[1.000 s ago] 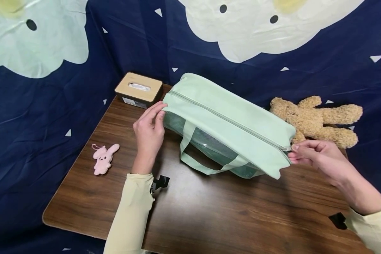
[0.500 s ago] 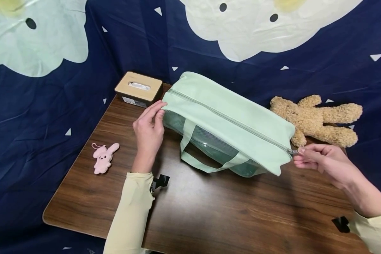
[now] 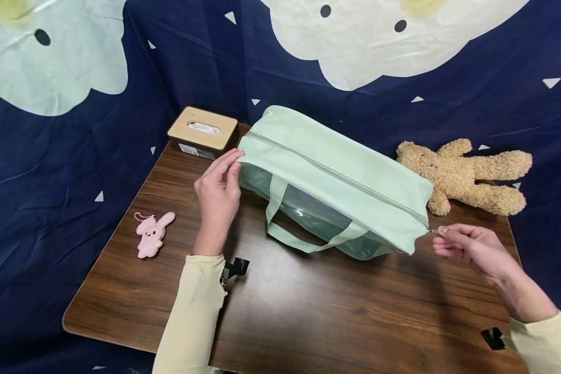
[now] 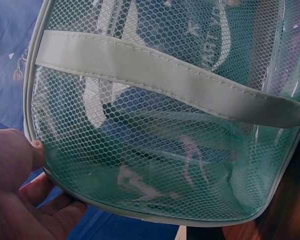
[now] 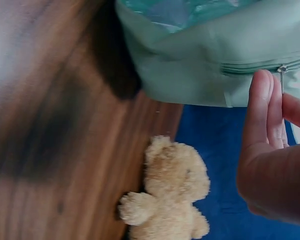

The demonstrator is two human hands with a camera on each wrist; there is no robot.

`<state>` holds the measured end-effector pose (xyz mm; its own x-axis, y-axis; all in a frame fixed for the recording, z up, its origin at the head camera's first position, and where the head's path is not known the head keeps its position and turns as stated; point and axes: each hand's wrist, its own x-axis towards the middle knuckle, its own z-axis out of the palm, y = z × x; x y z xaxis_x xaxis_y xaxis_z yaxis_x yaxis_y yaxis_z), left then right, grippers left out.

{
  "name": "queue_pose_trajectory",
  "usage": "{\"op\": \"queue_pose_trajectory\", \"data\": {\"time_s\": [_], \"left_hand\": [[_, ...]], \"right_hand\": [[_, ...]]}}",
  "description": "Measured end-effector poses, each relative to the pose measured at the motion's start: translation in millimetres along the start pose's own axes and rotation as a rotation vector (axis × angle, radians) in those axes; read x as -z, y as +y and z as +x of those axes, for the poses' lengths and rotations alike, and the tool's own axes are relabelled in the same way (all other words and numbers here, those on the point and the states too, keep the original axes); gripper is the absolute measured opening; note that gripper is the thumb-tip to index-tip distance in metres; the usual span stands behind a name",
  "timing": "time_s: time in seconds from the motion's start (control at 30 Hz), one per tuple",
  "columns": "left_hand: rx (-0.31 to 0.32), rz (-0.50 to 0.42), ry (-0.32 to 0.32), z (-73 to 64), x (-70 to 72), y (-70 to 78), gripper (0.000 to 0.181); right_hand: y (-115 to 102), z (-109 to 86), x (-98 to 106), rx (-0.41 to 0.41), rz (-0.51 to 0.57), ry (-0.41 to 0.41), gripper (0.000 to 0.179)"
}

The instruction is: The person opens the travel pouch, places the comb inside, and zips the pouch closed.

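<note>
A mint-green zip bag (image 3: 341, 156) with a see-through mesh side stands on the wooden table, its zipper running along the top. My left hand (image 3: 218, 195) pinches the bag's left top edge between thumb and fingers. In the left wrist view that hand (image 4: 27, 185) grips the piped rim beside the mesh panel (image 4: 140, 145). At the other end, my right hand (image 3: 477, 254) pinches the metal zipper pull (image 3: 432, 231). The right wrist view shows the pull (image 5: 282, 75) between thumb and fingers, at the zipper on the bag's end. The strap handle (image 3: 304, 244) hangs at the front.
A tan teddy bear (image 3: 463, 174) lies right of the bag, near the table's back edge. Behind the bag's left end stands a tissue box (image 3: 205, 127) with a wooden lid. A pink plush charm (image 3: 151, 236) lies on the table (image 3: 299, 311) at the left.
My right hand has drawn the zipper pull down and outward round the bag's right end, which now looks closed on top. The left hand has stayed at its corner.
</note>
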<state>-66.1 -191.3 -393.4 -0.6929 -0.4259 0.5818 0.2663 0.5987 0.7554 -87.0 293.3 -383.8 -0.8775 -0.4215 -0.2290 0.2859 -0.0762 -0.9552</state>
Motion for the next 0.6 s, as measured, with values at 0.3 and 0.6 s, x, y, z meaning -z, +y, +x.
{"op": "queue_pose_trajectory", "data": {"time_s": [0.3,0.6], "left_hand": [[-0.007,0.003,-0.010,-0.2,0.9,0.4,0.021],[-0.007,0.010,-0.001,0.3,3.5,0.5,0.021]], "right_hand": [[30,8.7,-3,-0.047,0.007,0.148,0.040],[37,16.4,-9,-0.075,0.016,0.188,0.039]]}}
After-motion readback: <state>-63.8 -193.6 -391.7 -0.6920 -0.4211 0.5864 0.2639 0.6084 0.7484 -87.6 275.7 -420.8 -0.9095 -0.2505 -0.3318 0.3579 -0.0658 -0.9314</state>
